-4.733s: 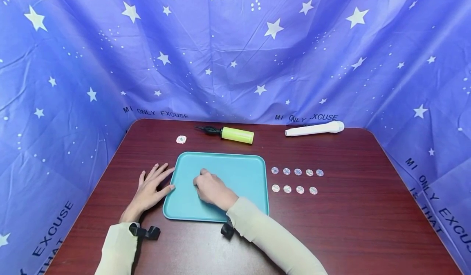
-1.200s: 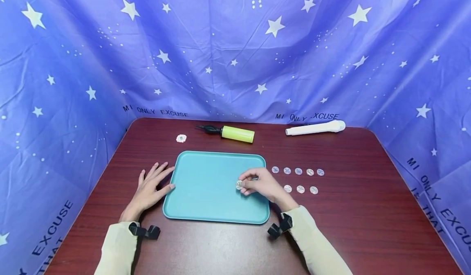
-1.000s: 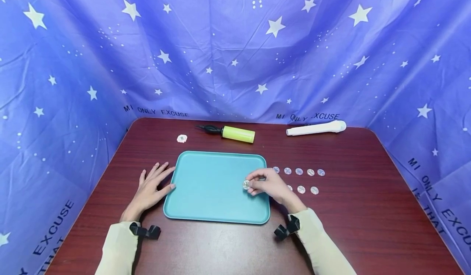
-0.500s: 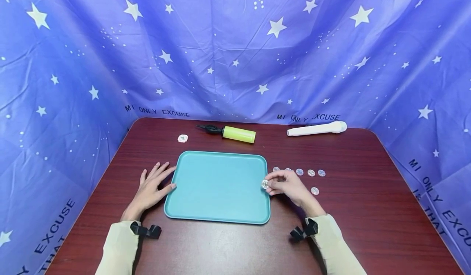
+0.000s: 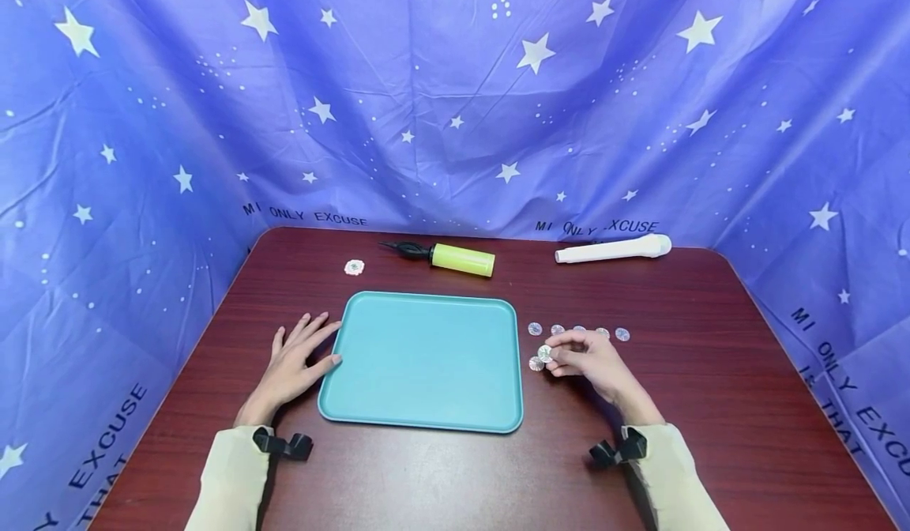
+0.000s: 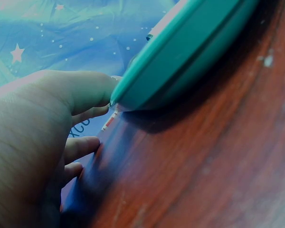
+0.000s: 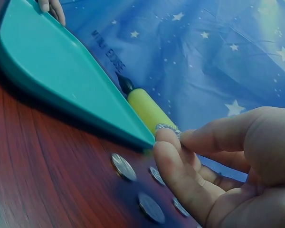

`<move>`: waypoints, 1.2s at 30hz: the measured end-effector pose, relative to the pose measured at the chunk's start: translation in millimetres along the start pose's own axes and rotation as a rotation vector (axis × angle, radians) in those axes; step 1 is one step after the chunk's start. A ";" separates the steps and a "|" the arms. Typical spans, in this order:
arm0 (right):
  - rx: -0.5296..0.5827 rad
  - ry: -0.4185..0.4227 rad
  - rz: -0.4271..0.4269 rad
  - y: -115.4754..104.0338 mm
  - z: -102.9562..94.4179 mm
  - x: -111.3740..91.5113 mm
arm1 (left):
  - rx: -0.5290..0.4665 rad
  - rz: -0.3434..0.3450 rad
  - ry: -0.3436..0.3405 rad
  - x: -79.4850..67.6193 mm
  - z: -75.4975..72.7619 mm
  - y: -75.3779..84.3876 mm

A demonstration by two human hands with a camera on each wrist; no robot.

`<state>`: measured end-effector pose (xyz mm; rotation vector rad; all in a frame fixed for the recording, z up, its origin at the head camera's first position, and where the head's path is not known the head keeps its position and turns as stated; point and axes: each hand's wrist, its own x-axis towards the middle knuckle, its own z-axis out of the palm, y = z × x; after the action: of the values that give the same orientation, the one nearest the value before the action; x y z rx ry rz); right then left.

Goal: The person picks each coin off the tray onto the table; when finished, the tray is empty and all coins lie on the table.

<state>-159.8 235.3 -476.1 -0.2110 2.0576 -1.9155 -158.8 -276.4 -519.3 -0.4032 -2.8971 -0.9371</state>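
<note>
My right hand [image 5: 596, 367] pinches a silver coin [image 5: 544, 354] between thumb and fingers, to the right of the tray. Below it, in the right wrist view, several coins lie on the table, one of them a near coin [image 7: 152, 207]. The head view shows a back row, starting with a coin [image 5: 535, 329] beside the tray; a front-row coin [image 5: 536, 363] shows just left of the held one, and my hand hides others. My left hand [image 5: 293, 369] rests with spread fingers on the table, thumb and index finger at the left rim of the turquoise tray [image 5: 426, 365].
Behind the tray lies a yellow-green hand pump [image 5: 462, 260] with a black nozzle. A white wand-like object [image 5: 611, 249] lies at the back right, and a small white scalloped piece [image 5: 354, 267] at the back left. A starry blue cloth [image 5: 455, 80] hangs around the table.
My right hand was down over the middle of the tray; it has carried the coin rightward, past the tray's right edge, to the rows of coins. My left hand has stayed put.
</note>
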 end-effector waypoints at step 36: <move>0.226 0.160 -0.138 21.3 -96.6 -66.2 | -0.004 -0.015 -0.007 -1.8 -0.7 3.4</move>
<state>-127.4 349.5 -483.8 -0.1536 1.9459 -2.2972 -156.2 -274.5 -517.0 -0.3869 -2.9093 -0.9451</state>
